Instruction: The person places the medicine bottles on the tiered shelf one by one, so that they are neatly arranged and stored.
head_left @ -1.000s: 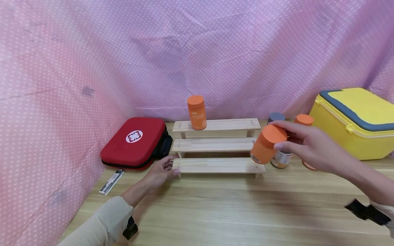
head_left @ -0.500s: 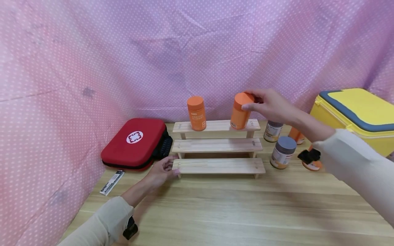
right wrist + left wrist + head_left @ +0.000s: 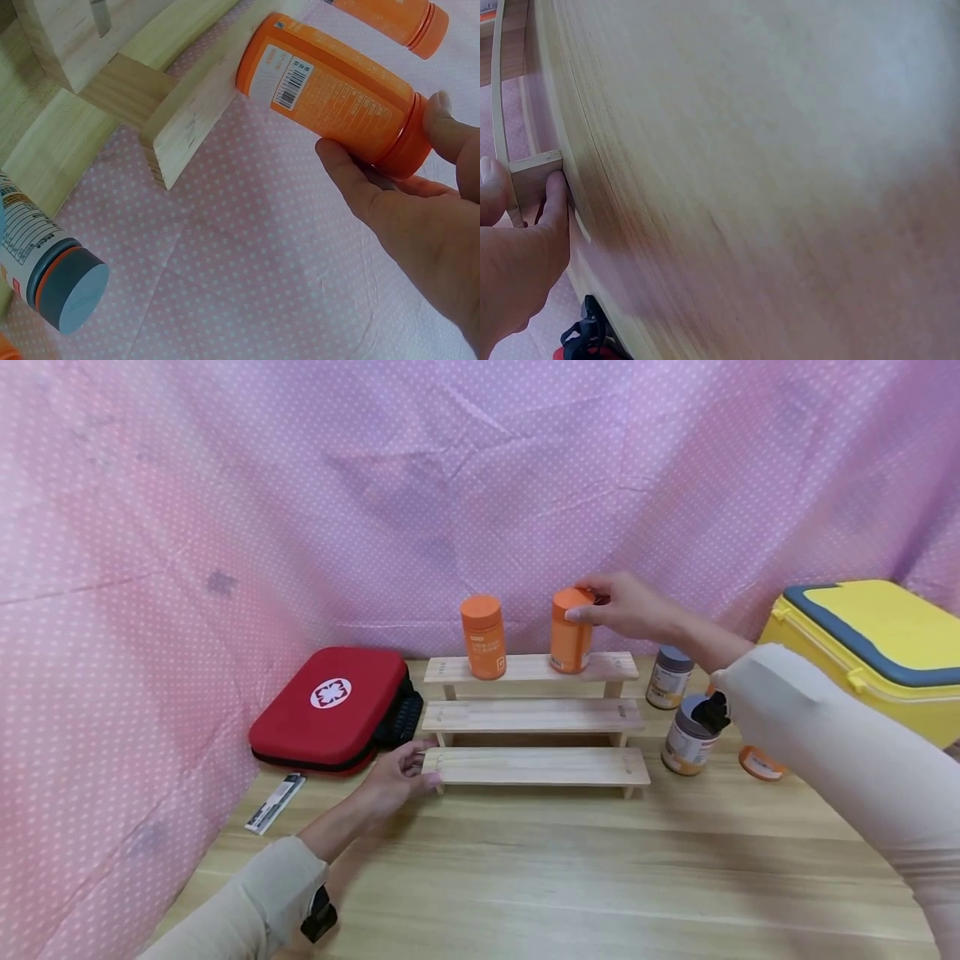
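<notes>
My right hand [image 3: 630,608] grips an orange bottle [image 3: 570,639] by its cap, thumb on the near side. In the right wrist view the base of this orange bottle [image 3: 330,90] meets the top board of a three-tier wooden rack [image 3: 536,766]. Another orange bottle [image 3: 484,639] stands upright on the same top tier, to the left. My left hand [image 3: 392,779] holds the left end of the lowest tier. In the left wrist view, thumb and fingers of the left hand [image 3: 525,255] pinch the board and its small leg [image 3: 536,174].
Two grey-capped jars [image 3: 669,677] stand right of the rack, with orange bottles [image 3: 761,763] partly hidden behind the right sleeve. A yellow box [image 3: 855,668] is at the far right. A red case [image 3: 330,710] and a thin white packet [image 3: 275,803] lie at the left.
My right hand has carried the orange bottle from beside the jars, left and back, onto the top tier, then shifted it slightly left. The left hand has stayed on the rack.
</notes>
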`<state>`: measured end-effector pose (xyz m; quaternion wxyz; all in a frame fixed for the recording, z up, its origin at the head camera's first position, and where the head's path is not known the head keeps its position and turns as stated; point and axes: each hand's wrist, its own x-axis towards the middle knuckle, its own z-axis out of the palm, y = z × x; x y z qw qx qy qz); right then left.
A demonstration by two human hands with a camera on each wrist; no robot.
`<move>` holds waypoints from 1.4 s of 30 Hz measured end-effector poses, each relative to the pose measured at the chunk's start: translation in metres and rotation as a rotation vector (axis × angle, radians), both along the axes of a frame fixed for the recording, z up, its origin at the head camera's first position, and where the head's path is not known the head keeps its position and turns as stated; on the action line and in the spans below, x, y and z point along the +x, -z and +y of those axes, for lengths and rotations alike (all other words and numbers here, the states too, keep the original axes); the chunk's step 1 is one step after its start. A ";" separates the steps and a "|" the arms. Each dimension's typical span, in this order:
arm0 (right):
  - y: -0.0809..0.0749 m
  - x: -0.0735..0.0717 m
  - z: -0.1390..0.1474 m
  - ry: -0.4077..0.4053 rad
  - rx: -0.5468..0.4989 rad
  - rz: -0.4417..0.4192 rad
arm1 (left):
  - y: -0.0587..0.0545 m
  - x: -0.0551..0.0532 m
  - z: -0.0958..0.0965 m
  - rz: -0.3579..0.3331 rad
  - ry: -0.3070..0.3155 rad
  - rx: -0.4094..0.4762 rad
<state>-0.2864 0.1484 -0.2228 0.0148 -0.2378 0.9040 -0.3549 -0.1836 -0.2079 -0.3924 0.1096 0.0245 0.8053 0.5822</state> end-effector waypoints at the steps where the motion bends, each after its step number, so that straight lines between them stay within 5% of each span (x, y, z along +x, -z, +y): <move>1: 0.000 0.000 0.000 0.000 0.002 -0.005 | 0.000 0.000 0.000 0.001 0.002 0.000; 14: -0.002 0.007 0.007 -0.029 0.052 -0.037 | 0.002 -0.001 0.000 0.020 0.009 -0.029; 17: -0.004 0.018 0.012 -0.027 0.065 -0.051 | 0.002 -0.002 0.001 0.016 0.005 -0.042; 24: -0.003 0.063 0.045 -0.011 0.169 0.088 | 0.003 -0.001 0.001 0.030 0.016 -0.029; 32: 0.026 0.106 0.114 0.115 0.175 0.151 | 0.003 0.000 0.000 0.022 0.018 -0.004; 42: 0.063 0.131 0.170 0.251 0.139 0.157 | 0.002 -0.001 -0.001 0.000 0.025 0.002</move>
